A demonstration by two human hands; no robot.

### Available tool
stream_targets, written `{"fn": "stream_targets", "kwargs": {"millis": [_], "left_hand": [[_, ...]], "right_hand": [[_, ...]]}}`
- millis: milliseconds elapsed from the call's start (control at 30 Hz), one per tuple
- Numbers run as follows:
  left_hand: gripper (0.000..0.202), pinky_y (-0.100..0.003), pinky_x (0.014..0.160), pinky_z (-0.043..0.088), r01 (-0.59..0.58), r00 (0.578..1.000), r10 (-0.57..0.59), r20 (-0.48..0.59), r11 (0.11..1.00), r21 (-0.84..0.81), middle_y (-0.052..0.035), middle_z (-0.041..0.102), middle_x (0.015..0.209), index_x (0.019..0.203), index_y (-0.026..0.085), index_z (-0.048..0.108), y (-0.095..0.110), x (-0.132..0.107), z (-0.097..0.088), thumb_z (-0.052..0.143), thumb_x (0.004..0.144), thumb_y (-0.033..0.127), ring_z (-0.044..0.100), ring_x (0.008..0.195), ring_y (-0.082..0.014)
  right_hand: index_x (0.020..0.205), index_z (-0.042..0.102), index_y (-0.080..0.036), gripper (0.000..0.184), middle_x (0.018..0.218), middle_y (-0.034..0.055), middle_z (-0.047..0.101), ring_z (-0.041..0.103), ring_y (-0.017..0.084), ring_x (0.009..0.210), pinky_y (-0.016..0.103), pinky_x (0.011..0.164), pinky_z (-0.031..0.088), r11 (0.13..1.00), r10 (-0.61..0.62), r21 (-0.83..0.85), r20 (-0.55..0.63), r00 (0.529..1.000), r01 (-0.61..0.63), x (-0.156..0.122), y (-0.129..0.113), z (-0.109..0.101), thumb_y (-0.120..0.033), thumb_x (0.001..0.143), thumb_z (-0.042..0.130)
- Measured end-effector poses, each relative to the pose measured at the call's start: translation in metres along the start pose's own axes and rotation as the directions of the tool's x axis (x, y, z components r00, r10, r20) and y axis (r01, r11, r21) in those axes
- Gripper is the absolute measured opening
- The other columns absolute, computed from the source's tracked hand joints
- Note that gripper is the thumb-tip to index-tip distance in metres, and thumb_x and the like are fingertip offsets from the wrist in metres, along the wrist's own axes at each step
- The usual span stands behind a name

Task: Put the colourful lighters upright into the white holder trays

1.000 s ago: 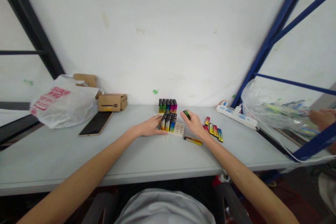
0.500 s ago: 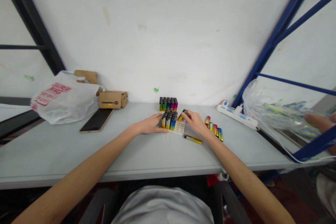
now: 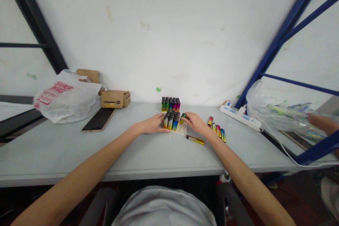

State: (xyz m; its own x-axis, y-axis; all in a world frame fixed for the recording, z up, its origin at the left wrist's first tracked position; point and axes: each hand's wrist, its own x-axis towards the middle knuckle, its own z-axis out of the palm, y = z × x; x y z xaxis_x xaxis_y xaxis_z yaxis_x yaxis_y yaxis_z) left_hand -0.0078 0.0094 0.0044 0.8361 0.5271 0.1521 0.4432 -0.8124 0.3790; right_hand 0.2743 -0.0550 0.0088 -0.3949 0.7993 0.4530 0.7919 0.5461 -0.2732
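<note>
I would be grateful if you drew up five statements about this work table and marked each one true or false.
1. The left hand is at the left side of the white tray. True.
2. The right hand is empty. False: its fingertips hold a green-and-yellow lighter.
3. Every slot of the tray is filled. False: bare slots show on its right side.
4. A yellow lighter with a black end lies flat on the table. True.
5. The power strip lies at the person's left. False: it lies at the right, near the blue metal frame.
</note>
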Motion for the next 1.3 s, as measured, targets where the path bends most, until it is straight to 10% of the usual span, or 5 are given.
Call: {"fn": "stream_targets", "kwargs": {"millis": [200,567,767,1000,1300], "left_hand": [[0.075,-0.043,0.128,0.028,-0.012,1.000,0.012,0.012,1.000,0.006,-0.0145,0.045,0.160,0.143,0.018,0.057,0.001,0.000,-0.002,0.061,0.091,0.072,0.041,0.149,-0.0330],[0.090,-0.039,0.126,0.029,0.015,1.000,-0.015,-0.008,0.999,0.038,-0.0172,0.044,0.161,0.152,0.013,0.046,0.002,-0.001,-0.001,0.060,0.089,0.077,0.040,0.149,-0.0327],[0.089,-0.040,0.124,0.032,0.005,1.000,-0.004,-0.024,0.999,0.042,-0.0179,0.046,0.159,0.149,0.014,0.048,-0.002,-0.001,0.002,0.059,0.088,0.078,0.044,0.146,-0.0339],[0.089,-0.037,0.124,0.030,-0.047,0.997,0.048,-0.055,0.999,0.018,-0.0141,0.047,0.159,0.152,0.018,0.046,-0.007,0.000,0.004,0.061,0.087,0.078,0.044,0.146,-0.0324],[0.090,-0.042,0.125,0.031,-0.037,0.998,0.037,-0.055,0.999,0.009,-0.0164,0.046,0.160,0.153,0.016,0.045,-0.004,-0.002,0.003,0.061,0.088,0.077,0.043,0.147,-0.0341]], "right_hand": [[0.090,0.063,-0.016,0.019,0.089,0.0066,0.064,0.057,0.019,0.078,0.030,0.077,0.045,0.996,0.046,-0.085,0.086,0.995,-0.038,0.001,-0.003,0.005,-0.030,0.103,0.060],[0.103,0.072,-0.017,0.030,0.103,0.0096,0.070,0.065,0.024,0.097,0.035,0.090,0.049,0.997,0.061,0.012,0.390,0.919,-0.071,-0.049,-0.019,-0.061,-0.044,0.091,0.076],[0.107,0.063,-0.020,0.023,0.098,0.0065,0.073,0.067,0.021,0.089,0.035,0.083,0.052,0.956,0.045,0.261,0.321,0.946,-0.134,-0.062,-0.026,-0.051,-0.042,0.099,0.063],[0.103,0.062,-0.020,0.048,0.071,-0.0026,0.060,0.060,0.015,0.061,0.030,0.058,0.053,0.724,0.224,0.655,0.070,0.972,-0.214,0.001,-0.015,-0.062,-0.061,0.083,0.074],[0.097,0.044,-0.026,0.045,0.066,-0.0083,0.049,0.038,0.009,0.047,0.020,0.044,0.032,0.761,0.371,0.600,-0.093,0.924,-0.246,0.008,0.007,-0.012,-0.071,0.096,0.044]]}}
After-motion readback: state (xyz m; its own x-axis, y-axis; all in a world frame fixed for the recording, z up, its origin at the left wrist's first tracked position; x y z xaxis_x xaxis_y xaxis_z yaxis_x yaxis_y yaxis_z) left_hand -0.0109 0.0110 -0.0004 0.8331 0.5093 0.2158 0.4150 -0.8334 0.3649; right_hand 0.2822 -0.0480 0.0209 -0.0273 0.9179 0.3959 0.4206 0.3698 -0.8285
